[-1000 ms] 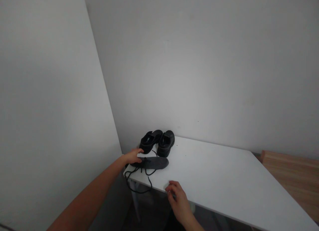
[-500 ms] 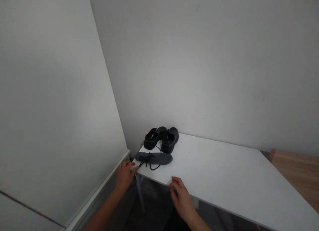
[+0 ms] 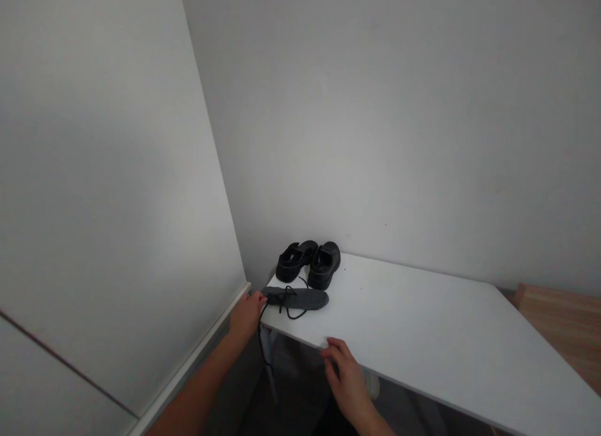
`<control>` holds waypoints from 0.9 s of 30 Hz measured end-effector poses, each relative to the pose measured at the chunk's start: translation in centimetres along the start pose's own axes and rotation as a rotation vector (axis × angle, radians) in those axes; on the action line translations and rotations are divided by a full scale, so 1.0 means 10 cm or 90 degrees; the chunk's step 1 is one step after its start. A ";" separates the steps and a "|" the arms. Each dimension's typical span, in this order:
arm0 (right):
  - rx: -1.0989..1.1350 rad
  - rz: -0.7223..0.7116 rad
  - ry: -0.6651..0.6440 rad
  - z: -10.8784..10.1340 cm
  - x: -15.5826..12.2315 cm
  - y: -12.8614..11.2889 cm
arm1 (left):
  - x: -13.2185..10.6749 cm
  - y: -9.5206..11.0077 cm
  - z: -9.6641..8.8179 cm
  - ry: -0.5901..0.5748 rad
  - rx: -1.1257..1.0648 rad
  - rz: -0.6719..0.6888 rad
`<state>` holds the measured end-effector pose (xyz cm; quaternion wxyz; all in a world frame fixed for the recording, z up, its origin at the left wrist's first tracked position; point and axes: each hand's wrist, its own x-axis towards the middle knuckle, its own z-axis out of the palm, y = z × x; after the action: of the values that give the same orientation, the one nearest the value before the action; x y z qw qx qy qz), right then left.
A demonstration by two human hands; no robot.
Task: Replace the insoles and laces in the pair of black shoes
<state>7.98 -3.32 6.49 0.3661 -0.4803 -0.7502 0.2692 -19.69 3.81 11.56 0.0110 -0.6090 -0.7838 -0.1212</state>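
At work on the table (image 3: pixel 422 323), with right hand (image 3: pixel 346 376) half-curled, empty; with left hand (image 3: pixel 246 314) nearly closed at the left end of the insole (image 3: pixel 312 299), in front of the shoes (image 3: pixel 321 277), perhaps pinching lace (image 3: pixel 259 333), cannot tell. Seemingly sorting lace; needs a light pinch.

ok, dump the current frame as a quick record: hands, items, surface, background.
left_hand: at the black lace, by the left end of the grey insole; grip unclear
right_hand: half-curled at the table's front edge, nothing visible in it
lace: lies across the insole, one length hanging over the front edge
shoes: two, black, side by side behind the insole
surface: white table
background: grey-white wall; wooden surface at right
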 end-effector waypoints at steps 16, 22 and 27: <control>-0.040 -0.039 -0.042 0.31 -0.61 0.26 | 0.23 0.10 -0.04 -0.194 0.017 0.027; -0.030 -0.057 -0.048 0.33 -0.67 0.33 | 0.30 0.27 -0.18 -0.209 0.044 0.025; -0.011 -0.035 -0.070 0.33 -0.75 0.41 | 0.43 0.36 -0.34 -0.189 0.022 0.039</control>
<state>9.52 -8.72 -0.69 0.3274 -0.4471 -0.7845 0.2784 -17.77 8.04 16.19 -0.0912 -0.6437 -0.7597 -0.0161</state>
